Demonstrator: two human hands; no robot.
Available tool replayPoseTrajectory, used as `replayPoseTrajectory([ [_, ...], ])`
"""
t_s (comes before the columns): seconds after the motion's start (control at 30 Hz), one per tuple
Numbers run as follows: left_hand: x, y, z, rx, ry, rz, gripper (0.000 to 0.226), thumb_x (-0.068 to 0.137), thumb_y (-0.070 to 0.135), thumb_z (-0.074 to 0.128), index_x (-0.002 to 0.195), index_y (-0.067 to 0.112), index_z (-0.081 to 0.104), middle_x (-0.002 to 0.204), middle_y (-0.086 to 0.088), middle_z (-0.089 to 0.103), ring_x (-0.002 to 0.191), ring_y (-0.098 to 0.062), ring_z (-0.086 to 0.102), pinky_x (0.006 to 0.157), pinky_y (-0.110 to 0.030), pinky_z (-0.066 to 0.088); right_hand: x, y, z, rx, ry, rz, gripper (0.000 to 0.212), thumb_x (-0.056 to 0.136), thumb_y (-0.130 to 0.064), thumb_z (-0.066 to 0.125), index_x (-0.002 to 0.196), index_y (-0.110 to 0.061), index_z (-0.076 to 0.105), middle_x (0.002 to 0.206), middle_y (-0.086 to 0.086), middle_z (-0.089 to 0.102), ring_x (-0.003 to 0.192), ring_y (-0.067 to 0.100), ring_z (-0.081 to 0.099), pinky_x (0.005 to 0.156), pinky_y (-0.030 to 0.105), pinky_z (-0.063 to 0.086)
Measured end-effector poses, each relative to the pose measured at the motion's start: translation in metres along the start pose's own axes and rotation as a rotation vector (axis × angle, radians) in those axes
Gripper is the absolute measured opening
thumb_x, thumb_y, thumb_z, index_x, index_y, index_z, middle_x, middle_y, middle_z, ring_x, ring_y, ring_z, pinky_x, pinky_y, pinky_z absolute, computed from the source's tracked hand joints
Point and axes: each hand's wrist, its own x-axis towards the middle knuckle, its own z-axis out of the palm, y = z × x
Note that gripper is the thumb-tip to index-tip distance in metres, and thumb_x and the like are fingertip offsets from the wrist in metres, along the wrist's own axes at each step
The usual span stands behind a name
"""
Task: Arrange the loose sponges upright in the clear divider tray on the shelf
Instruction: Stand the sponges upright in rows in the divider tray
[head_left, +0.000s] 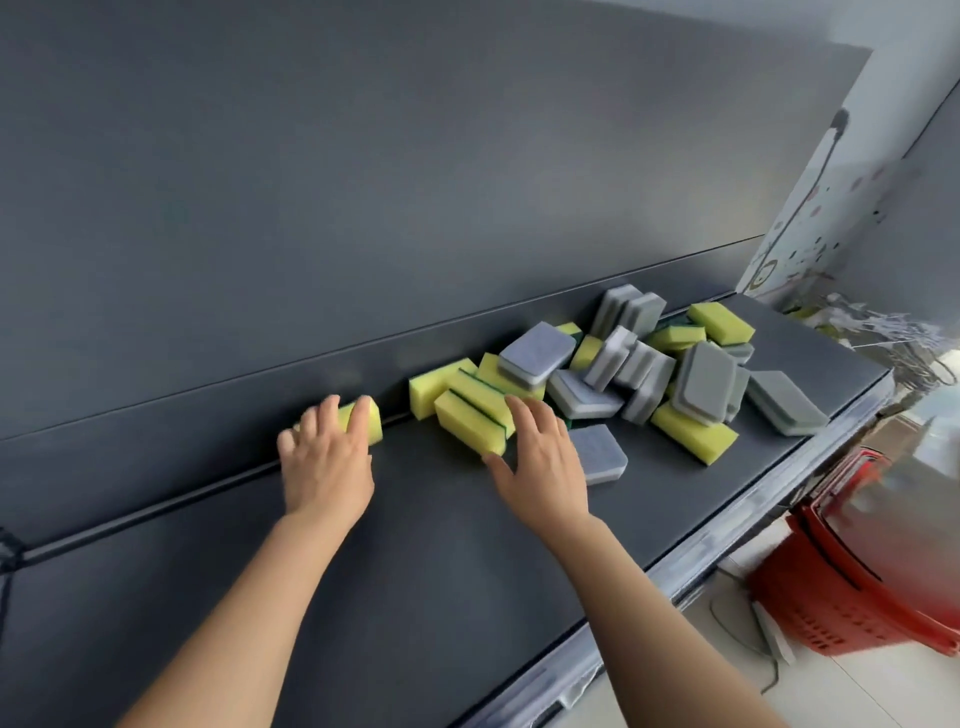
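A heap of loose yellow-green and grey sponges (639, 364) lies on the dark shelf (415, 545), toward its right end. My left hand (324, 462) holds one yellow sponge (371, 418) against the shelf's back wall, fingers curled over its top. My right hand (540, 457) is spread with straight fingers and touches a yellow-green sponge (467, 421) at the heap's left edge. A grey sponge (597, 452) lies just right of that hand. I see no clear divider tray in this view.
The shelf's front edge (727, 540) runs diagonally on the right. Below it a red shopping basket (862, 582) stands on the tiled floor, with cables beside it. A decorated wall panel (810, 208) rises beyond the shelf's far end.
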Motion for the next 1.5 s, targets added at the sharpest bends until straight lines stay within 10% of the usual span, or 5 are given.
replayPoseTrajectory([
  [0.33, 0.000, 0.008, -0.011, 0.079, -0.049, -0.087, 0.023, 0.076, 0.011, 0.068, 0.098, 0.019, 0.065, 0.096, -0.001, 0.059, 0.094, -0.027, 0.046, 0.072, -0.036, 0.035, 0.041, 0.003, 0.015, 0.136, -0.183, 0.123, 0.057, 0.086, -0.047, 0.054, 0.133, -0.017, 0.041, 0.123, 0.003, 0.054, 0.114, 0.026, 0.047, 0.092, 0.037, 0.041],
  [0.73, -0.074, 0.035, -0.040, -0.586, 0.035, -0.515, 0.037, 0.088, 0.027, 0.058, 0.122, 0.015, 0.052, 0.109, 0.001, 0.050, 0.099, -0.022, 0.049, 0.077, -0.035, 0.041, 0.022, 0.002, 0.007, 0.595, -0.099, 0.052, 0.033, 0.085, -0.021, 0.056, 0.118, -0.023, 0.048, 0.112, -0.003, 0.053, 0.082, 0.013, 0.049, 0.072, 0.031, 0.040],
  [1.1, -0.159, 0.016, -0.062, -0.815, 0.226, -0.751, 0.029, 0.086, 0.025, 0.063, 0.113, 0.022, 0.055, 0.105, 0.004, 0.058, 0.096, -0.016, 0.054, 0.081, -0.037, 0.047, -0.023, -0.043, 0.014, 0.691, 0.007, -0.249, 0.036, 0.086, -0.016, 0.066, 0.120, -0.012, 0.056, 0.105, -0.004, 0.058, 0.099, 0.018, 0.049, 0.078, 0.019, 0.031],
  [1.33, -0.221, -0.027, -0.088, -1.007, 0.402, -0.863, 0.044, 0.088, 0.020, 0.063, 0.119, 0.045, 0.045, 0.110, 0.009, 0.060, 0.098, -0.009, 0.059, 0.084, -0.034, 0.049, -0.066, -0.119, 0.007, 0.885, -0.122, -0.421, 0.040, 0.091, -0.017, 0.060, 0.131, -0.015, 0.050, 0.105, -0.007, 0.051, 0.078, -0.008, 0.047, 0.072, 0.021, 0.041],
  [1.5, -0.277, -0.074, -0.111, -1.027, 0.466, -0.896, 0.042, 0.089, 0.020, 0.062, 0.121, 0.043, 0.045, 0.111, 0.004, 0.063, 0.098, -0.013, 0.062, 0.085, -0.038, 0.051, -0.114, -0.177, 0.014, 0.962, -0.289, -0.454, 0.035, 0.090, -0.023, 0.061, 0.121, -0.022, 0.045, 0.098, -0.015, 0.057, 0.069, 0.007, 0.052, 0.065, 0.025, 0.045],
])
